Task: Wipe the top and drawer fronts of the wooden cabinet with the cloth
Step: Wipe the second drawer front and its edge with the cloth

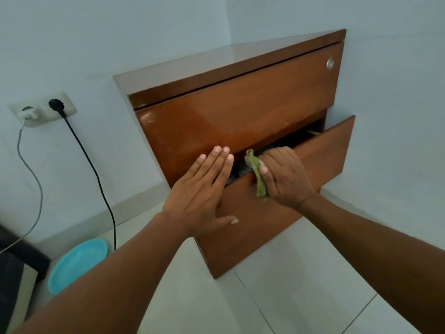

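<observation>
In the head view the wooden cabinet [240,112] stands in a corner against the wall, and its lower drawer [277,213] is pulled partly out while the upper drawer front [240,116] is shut. The right hand [286,177] holds the green cloth [260,179] bunched against the top edge of the lower drawer – its fingers curl over the edge, with the thumb pinching the cloth on the front face. The left hand [202,196] lies flat, fingers straight and pressed together, bridging the lower drawer front and the bottom of the upper one; it seems to steady the drawer. The upper front and the cabinet top [204,61] look glossy, but I cannot tell if they were wiped. In my judgement the work is now at the lower drawer's edge – most of that front remains. On the floor to the left lies a turquoise basin [77,263].
</observation>
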Action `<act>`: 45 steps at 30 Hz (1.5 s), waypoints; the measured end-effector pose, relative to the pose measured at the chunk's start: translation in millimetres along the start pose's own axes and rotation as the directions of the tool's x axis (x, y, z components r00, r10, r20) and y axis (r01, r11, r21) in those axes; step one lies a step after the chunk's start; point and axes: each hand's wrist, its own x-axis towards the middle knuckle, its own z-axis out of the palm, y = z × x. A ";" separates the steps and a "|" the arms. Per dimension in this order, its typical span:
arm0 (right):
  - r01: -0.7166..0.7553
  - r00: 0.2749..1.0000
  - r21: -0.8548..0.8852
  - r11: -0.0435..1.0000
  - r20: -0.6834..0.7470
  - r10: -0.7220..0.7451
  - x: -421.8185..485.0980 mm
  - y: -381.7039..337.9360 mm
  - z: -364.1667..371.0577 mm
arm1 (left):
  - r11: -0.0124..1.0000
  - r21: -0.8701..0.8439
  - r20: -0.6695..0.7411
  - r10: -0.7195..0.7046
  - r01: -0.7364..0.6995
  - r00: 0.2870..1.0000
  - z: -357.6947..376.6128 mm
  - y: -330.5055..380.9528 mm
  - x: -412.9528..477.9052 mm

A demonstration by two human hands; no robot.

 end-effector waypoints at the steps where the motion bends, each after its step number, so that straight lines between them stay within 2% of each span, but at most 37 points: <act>1: -0.028 1.000 -0.011 1.000 -0.011 0.028 -0.5 11.8 -1.3 | 1.000 -0.002 -0.004 0.014 -0.014 1.000 1.1 4.3 7.3; 6: -0.187 0.980 -0.023 0.982 -0.082 0.184 -3.4 71.2 -7.7 | 0.994 0.066 0.034 0.088 -0.090 0.996 3.8 15.2 41.4; 9: -0.273 0.955 -0.017 0.962 -0.123 0.269 -3.8 97.4 -7.2 | 0.993 0.055 0.000 0.100 -0.100 0.995 8.7 10.2 45.5; 12: -0.418 0.895 0.034 0.908 -0.154 0.418 -2.2 119.5 -8.5 | 0.989 0.090 -0.041 0.123 -0.119 0.992 11.4 6.4 45.8; 13: -0.501 0.841 0.076 0.862 -0.191 0.505 -0.4 124.8 -9.4 | 0.986 0.111 -0.043 0.128 -0.122 0.991 12.2 5.3 46.4; 14: -0.599 0.751 0.131 0.790 -0.249 0.611 2.0 129.1 -10.0 | 0.983 0.135 -0.046 0.131 -0.123 0.990 13.3 3.6 47.7; 16: -0.760 0.467 0.294 0.580 -0.374 0.801 4.8 131.6 -9.7 | 0.977 0.178 -0.051 0.131 -0.120 0.990 14.1 0.2 51.0; 17: -0.785 0.336 0.377 0.492 -0.407 0.849 4.5 128.5 -8.3 | 0.974 0.197 -0.050 0.123 -0.111 0.991 13.8 -1.6 52.0; 18: -0.789 0.242 0.444 0.425 -0.411 0.879 3.4 122.4 -6.1 | 0.970 0.221 -0.041 0.111 -0.100 0.993 13.3 -3.3 52.5; 22: -0.762 0.007 0.618 0.193 -0.291 0.957 2.6 74.3 14.8 | 0.913 0.388 0.060 0.108 -0.123 0.992 19.0 -4.3 51.9; 24: -0.748 -0.064 0.655 0.108 -0.233 0.970 3.4 42.3 22.2 | 0.910 0.396 0.058 0.111 -0.125 0.992 20.5 -3.6 50.1; 26: -0.743 -0.097 0.669 0.021 -0.139 0.986 2.9 4.3 26.4 | 0.903 0.411 0.018 0.132 -0.128 0.991 15.6 -10.8 47.6; 28: -0.676 -0.074 0.737 0.023 -0.100 0.992 2.4 -44.3 30.1 | 0.896 0.424 -0.053 0.169 -0.131 0.984 3.1 -25.1 46.8; 31: -0.632 0.084 0.755 0.177 -0.161 0.983 -2.6 -120.9 50.3 | 0.890 0.432 -0.097 0.203 -0.143 0.974 -17.9 -47.2 41.3; 33: -0.616 0.239 0.743 0.262 -0.140 0.961 -3.9 -163.8 75.9 | 0.878 0.458 -0.118 0.217 -0.141 0.969 -25.1 -54.5 37.5; 35: -0.609 0.445 0.698 0.377 -0.093 0.891 -1.1 -195.8 100.1 | 0.877 0.459 -0.135 0.223 -0.139 0.965 -25.3 -54.3 36.0; 37: -0.635 0.572 0.584 0.505 -0.083 0.816 1.4 -208.9 118.0 | 0.874 0.470 -0.138 0.213 -0.126 0.967 -23.3 -52.4 38.1; 40: -0.667 0.614 0.453 0.592 -0.116 0.781 1.5 -198.3 134.3 | 0.870 0.478 -0.135 0.213 -0.124 0.968 -20.5 -52.6 43.4; 45: -0.694 0.507 0.467 0.548 -0.224 0.832 13.8 -170.6 141.4 | 0.853 0.493 -0.082 0.242 -0.172 0.967 -18.0 -50.9 53.0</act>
